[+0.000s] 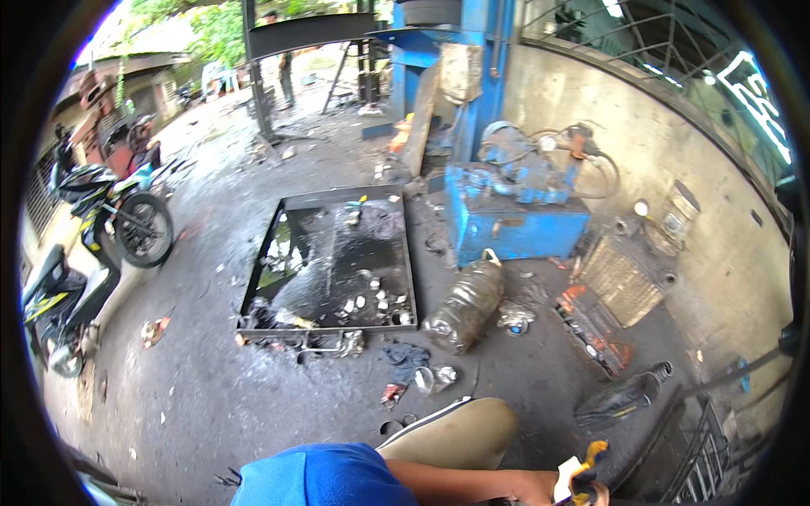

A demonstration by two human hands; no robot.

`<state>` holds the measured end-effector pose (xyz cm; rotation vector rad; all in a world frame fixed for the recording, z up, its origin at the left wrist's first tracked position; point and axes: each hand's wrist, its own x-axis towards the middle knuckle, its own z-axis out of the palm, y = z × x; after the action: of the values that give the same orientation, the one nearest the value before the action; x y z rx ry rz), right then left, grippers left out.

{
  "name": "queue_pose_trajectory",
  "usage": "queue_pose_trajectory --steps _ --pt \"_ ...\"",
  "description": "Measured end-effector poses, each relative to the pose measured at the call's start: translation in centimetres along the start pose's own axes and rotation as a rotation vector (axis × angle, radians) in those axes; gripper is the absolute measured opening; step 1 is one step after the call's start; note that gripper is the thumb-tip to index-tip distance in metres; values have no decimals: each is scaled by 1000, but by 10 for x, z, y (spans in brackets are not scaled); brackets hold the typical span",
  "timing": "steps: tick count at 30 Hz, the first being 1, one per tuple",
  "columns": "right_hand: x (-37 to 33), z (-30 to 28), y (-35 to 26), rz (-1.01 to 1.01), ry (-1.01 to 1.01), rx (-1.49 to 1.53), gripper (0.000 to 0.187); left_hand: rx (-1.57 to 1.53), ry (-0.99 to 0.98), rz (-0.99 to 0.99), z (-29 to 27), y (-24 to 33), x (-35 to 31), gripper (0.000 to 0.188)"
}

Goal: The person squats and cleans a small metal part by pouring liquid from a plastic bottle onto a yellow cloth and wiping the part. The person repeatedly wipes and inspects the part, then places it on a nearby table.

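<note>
Rendered wall (540, 101), pale and stained, right, below a barred window. Steel column (488, 93), blue, upright, at the back. Motorcycle (97, 219), black with yellow-green marks, upright at left. Shallow rectangular tray (411, 253), dark, on the ground at centre, holding dark liquid and litter. Tank-mounted machine (516, 228), blue and grimy, right of the tray. Radiator core (620, 278), tan, leaning near the wall. Large plastic bottle (466, 308), clear but dirty, lying between tray and machine. Knee (460, 434), tan trouser leg, bent. Sleeve (325, 476), blue, lower edge, its bare forearm running rightward. Hand (544, 487), at the forearm's end, cut by the lower edge; whether left or right, and how far open, cannot be told, nor whether its grip is firm. Yellow-and-black item (591, 472), kind unclear, beside that hand at lower right. White piece (567, 479), between hand and item. White scraps (381, 297), small, in the tray.
</note>
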<state>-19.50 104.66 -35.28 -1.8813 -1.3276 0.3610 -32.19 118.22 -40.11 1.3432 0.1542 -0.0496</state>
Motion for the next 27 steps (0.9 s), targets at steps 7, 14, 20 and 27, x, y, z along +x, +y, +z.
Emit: queue_pose_trajectory --steps 7,14,20,27 --pt "0 5 -25 55 42 20 44 232 100 33 -3 -36 23 29" --pt "5 15 -25 -95 -73 131 42 -34 61 26 11 -55 39 57" --pt "-1 4 33 -88 51 -131 55 -66 139 -44 11 -30 15 27" --pt "11 25 41 220 333 611 34 -55 182 179 1 -3 1 54"
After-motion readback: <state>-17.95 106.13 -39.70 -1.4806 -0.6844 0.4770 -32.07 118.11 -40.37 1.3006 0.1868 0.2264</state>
